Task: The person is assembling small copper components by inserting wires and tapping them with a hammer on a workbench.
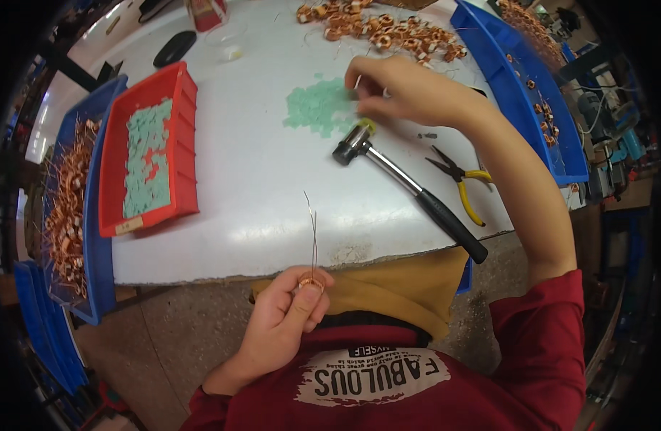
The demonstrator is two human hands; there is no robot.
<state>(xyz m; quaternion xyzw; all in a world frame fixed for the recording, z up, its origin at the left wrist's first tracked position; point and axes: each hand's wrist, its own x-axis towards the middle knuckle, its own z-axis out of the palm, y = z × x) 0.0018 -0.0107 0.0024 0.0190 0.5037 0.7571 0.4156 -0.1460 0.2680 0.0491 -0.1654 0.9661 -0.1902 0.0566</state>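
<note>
The copper toroidal coil (311, 283) is pinched in the left grip (283, 312), leads (314, 241) best held upright, while closure of the far right grip (398, 85) cannot be told.

Chips (312, 108) behind hammer (425, 200); pliers (457, 173) right of it; table (251, 158) beneath

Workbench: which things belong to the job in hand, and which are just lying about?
Likely part of the job:
copper-wound ring, held in the left hand
green pieces, beside the right hand
red tray with more such pieces
loose copper coils

Apparently just lying about:
hammer, untouched
pliers, untouched
black oval object
</note>
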